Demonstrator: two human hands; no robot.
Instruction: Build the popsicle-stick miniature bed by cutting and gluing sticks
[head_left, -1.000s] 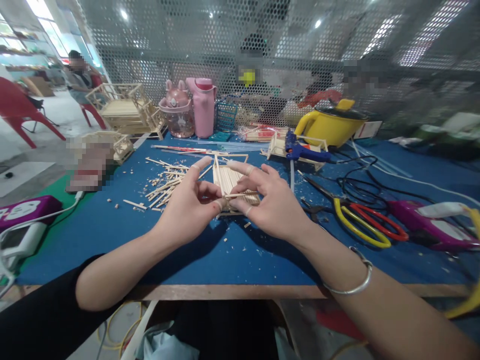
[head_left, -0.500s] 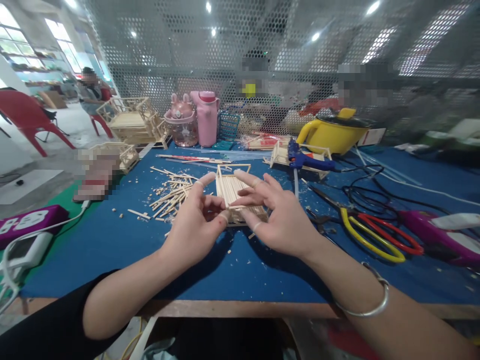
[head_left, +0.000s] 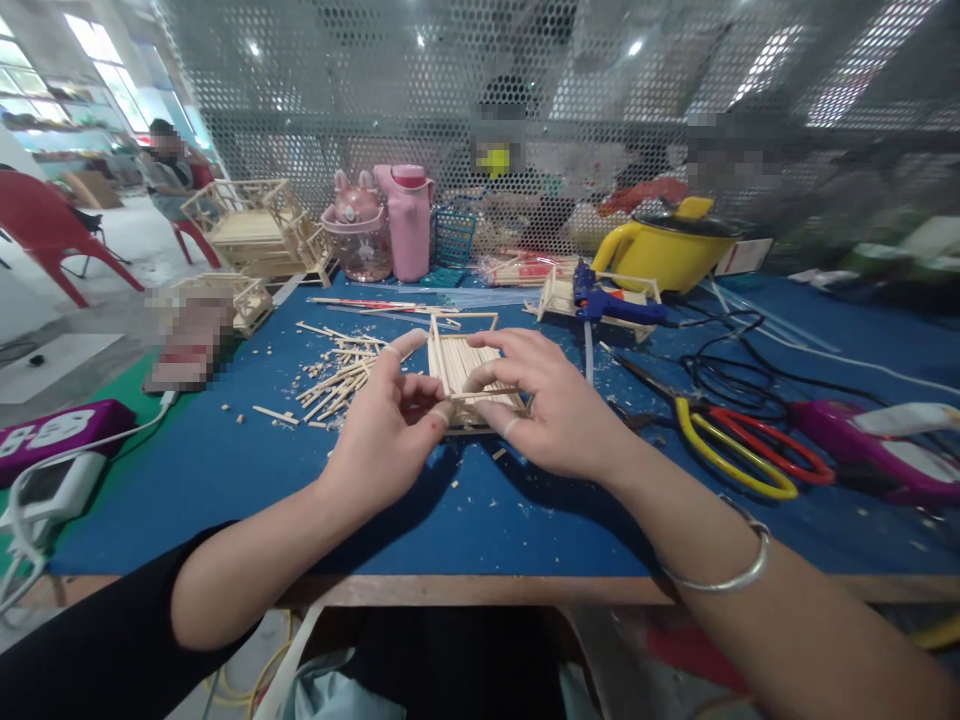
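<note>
A small model of thin wooden sticks point(head_left: 466, 362), with a slatted floor and a raised frame at its back, rests on the blue table mat at the centre. My left hand point(head_left: 390, 425) grips its near left corner between thumb and fingers. From the right, my right hand point(head_left: 551, 405) pinches a thin stick along the near side of the model with thumb and forefinger. Both hands partly hide the model's front. Loose wooden sticks point(head_left: 341, 385) lie in a pile just left of it, some behind my left hand.
A blue glue gun point(head_left: 619, 306) leans on another stick model at the back right. Scissors with red and yellow handles point(head_left: 739, 455) lie right of my right hand. A yellow pot point(head_left: 671, 255), pink bottle point(head_left: 410, 225) and larger stick model point(head_left: 259, 235) stand behind. A phone point(head_left: 191, 340) lies left.
My right hand's fingers have drawn back from the slatted floor and now close on the stick at the near side. My left hand keeps its hold. The view has shifted slightly.
</note>
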